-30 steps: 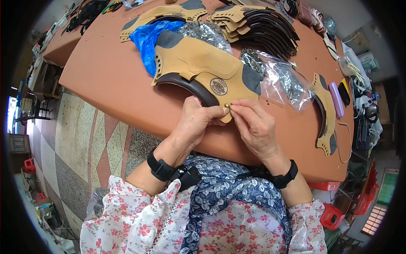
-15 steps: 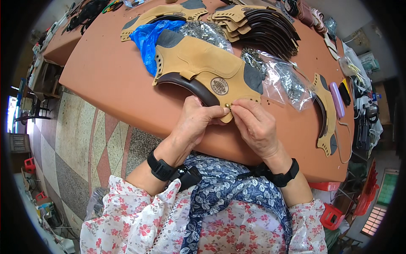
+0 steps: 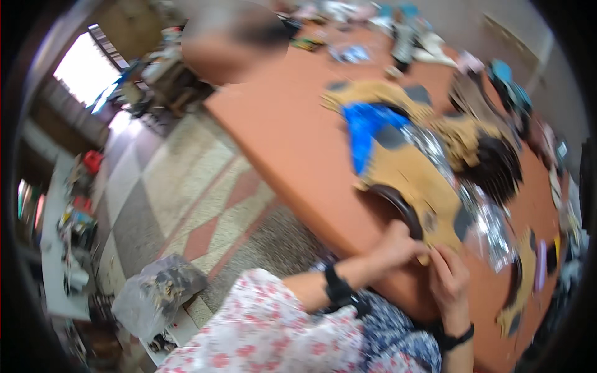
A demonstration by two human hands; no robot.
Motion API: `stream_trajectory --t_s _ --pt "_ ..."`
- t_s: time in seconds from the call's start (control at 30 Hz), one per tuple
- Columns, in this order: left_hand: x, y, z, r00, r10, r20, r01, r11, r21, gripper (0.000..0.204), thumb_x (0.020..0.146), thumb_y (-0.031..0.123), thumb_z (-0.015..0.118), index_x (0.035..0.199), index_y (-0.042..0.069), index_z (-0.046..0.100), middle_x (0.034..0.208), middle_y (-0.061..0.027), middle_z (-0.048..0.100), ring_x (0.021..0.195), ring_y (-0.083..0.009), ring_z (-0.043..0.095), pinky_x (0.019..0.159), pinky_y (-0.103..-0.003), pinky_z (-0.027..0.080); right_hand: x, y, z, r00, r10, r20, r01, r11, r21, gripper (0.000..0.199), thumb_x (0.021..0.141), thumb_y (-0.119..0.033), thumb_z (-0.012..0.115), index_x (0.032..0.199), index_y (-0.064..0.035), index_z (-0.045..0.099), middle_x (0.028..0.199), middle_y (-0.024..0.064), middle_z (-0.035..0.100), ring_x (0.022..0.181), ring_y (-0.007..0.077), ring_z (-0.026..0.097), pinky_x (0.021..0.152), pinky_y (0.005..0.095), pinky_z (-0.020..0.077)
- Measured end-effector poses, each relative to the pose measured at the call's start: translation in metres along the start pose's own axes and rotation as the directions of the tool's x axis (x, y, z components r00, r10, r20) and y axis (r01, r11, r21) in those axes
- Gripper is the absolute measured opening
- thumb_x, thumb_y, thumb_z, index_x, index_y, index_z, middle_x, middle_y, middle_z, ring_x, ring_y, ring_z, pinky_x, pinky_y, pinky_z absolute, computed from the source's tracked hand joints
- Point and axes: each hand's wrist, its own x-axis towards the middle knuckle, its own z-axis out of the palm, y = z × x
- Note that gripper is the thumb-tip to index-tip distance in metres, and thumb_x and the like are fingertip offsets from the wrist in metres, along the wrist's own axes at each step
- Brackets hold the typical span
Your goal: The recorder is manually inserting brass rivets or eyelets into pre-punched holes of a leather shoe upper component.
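Note:
A tan leather piece with dark grey corner patches and a curved dark brown edge lies at the near edge of the table, slanting down toward me. My left hand is closed around its lower tab, thumb on top. From the other side my right hand pinches the same tab, fingertips nearly meeting the left thumb. Motion smears the picture, so any small fitting between the fingertips cannot be made out. A blue plastic bag lies partly under the piece's far end.
The table has a brown-orange top. Similar leather pieces are stacked beyond clear plastic bags. Another leather piece and a purple object lie at the right. A filled plastic bag stands at lower left, beside the tiled floor.
The view has swung left and blurred, so table and hands appear farther right and more floor shows. Both hands stay at the leather tab; the brass stud seen there earlier is no longer distinguishable.

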Motion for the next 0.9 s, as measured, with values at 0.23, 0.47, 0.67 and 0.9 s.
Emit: stream_trajectory --t_s 0.23,0.47,0.67,0.9 --pt "0.004 -0.004 0.002 0.998 0.070 0.001 -0.070 0.997 0.021 0.010 0.067 -0.001 0.060 0.076 -0.005 0.060 0.064 -0.0055 0.059 0.054 -0.0108 0.056 0.046 -0.023 0.045 -0.003 -0.005 -0.005 0.999 0.018 0.029 -0.018 1.000 0.009 0.018 0.082 0.002 0.058 0.099 0.0025 0.063 0.096 0.0197 0.062 0.087 0.0338 0.062 0.074 0.0368 0.0514" --pt "0.014 -0.018 -0.009 0.998 0.065 -0.010 -0.064 0.996 0.060 0.010 0.069 -0.001 0.060 0.077 -0.007 0.058 0.066 -0.0064 0.059 0.057 -0.0120 0.058 0.047 -0.024 0.047 0.010 -0.011 -0.003 0.995 -0.096 0.018 0.097 0.994 -0.040 0.017 0.081 0.002 0.058 0.098 0.0034 0.063 0.094 0.0203 0.062 0.083 0.0333 0.062 0.073 0.0373 0.0517" --pt "0.006 -0.002 -0.007 0.997 0.074 0.012 -0.075 0.986 0.148 0.019 0.071 0.002 0.063 0.085 -0.008 0.055 0.073 -0.0076 0.059 0.062 -0.0123 0.060 0.050 -0.025 0.050 0.005 -0.007 -0.004 0.998 -0.004 0.067 0.002 1.000 0.018 0.017 0.082 0.002 0.056 0.099 0.0028 0.062 0.094 0.0200 0.061 0.084 0.0335 0.061 0.071 0.0367 0.0511" --pt "0.018 -0.014 -0.008 0.998 -0.009 0.059 0.007 0.999 0.033 0.041 0.068 0.003 0.065 0.097 -0.010 0.039 0.079 -0.0113 0.055 0.066 -0.0167 0.059 0.049 -0.028 0.050 0.010 -0.011 -0.013 0.997 0.027 0.079 -0.028 1.000 0.010 0.019 0.084 -0.001 0.054 0.102 0.0005 0.060 0.097 0.0183 0.060 0.087 0.0338 0.060 0.075 0.0376 0.0496"
